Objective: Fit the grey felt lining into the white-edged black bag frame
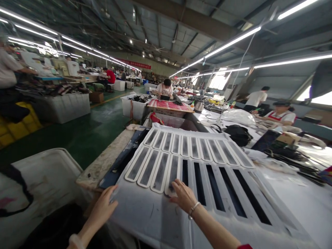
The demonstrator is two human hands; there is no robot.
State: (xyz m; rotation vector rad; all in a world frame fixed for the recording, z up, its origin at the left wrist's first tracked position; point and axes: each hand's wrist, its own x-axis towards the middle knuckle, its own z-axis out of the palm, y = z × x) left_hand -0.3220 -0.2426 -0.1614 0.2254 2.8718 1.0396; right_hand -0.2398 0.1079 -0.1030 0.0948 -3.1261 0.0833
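My right hand [183, 195], with a bracelet at the wrist, reaches over the white sheet [145, 207] on the table. Its fingers are stretched out and touch the lower end of a long rounded strip [173, 169] with a pale border and a dark grey middle. Similar strips [158, 169] lie side by side in two rows. To the right of the touched strip, the sheet shows several long dark slots [212, 186]. At the sheet's left edge my left hand [103, 204] is open, fingers extended and thumb apart, with nothing visible in it.
A worn board [109, 152] and dark blue cloth [121, 162] flank the table's left side. Lower left stands a large pale bin [49, 166]. A black bag [238, 135] lies right of the strips. A co-worker [165, 89] bends over a red-topped table [171, 104] ahead.
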